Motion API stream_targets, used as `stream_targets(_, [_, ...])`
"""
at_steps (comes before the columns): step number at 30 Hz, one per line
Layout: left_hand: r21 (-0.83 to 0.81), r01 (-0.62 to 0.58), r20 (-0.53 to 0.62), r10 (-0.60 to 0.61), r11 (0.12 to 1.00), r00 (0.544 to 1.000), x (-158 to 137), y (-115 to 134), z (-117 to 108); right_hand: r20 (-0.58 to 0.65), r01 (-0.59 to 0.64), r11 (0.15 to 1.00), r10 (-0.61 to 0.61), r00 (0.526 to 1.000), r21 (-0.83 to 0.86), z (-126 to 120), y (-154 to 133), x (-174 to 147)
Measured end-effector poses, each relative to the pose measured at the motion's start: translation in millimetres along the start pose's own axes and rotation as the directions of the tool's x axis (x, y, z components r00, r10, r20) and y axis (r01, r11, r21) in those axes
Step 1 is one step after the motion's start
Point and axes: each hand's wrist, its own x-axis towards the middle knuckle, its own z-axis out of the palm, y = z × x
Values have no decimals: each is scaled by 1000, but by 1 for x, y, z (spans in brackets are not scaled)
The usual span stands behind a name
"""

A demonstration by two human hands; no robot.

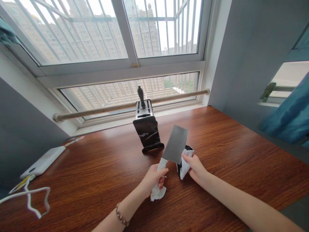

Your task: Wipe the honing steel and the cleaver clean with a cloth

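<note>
My left hand (155, 178) is closed round the handle of a cleaver (176, 143), with something white, like tissue or cloth, wrapped about the handle and hanging below my fist. The broad grey blade points up and away from me, above the table. In my right hand (196, 167) a folded black and white cloth (185, 164) is pinched between thumb and fingers, close by the blade's lower right edge. Whether the cloth touches the blade I cannot tell. Beyond the blade stands a black and silver knife block (147, 129) with one dark-handled tool (141, 96) upright in a slot.
The brown wooden table (231, 154) reaches to the window sill. At its left lie a white power strip or similar device (43, 162) and a looped white cable (29, 199). A pipe (116, 108) runs across the low window. A blue curtain (287, 112) hangs at the right.
</note>
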Motion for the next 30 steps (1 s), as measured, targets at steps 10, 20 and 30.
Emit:
stream_targets(10, [-1, -21, 14, 21, 1000, 1000, -2, 2, 2, 60, -72, 997, 74, 996, -27, 8, -2, -14])
stream_targets(20, [29, -38, 27, 37, 999, 999, -4, 3, 6, 104, -69, 989, 83, 991, -133, 9, 2, -22])
stream_targets(30, [12, -16, 28, 15, 1000, 999, -2, 1, 2, 163, -66, 960, 114, 980, -271, 8, -8, -14])
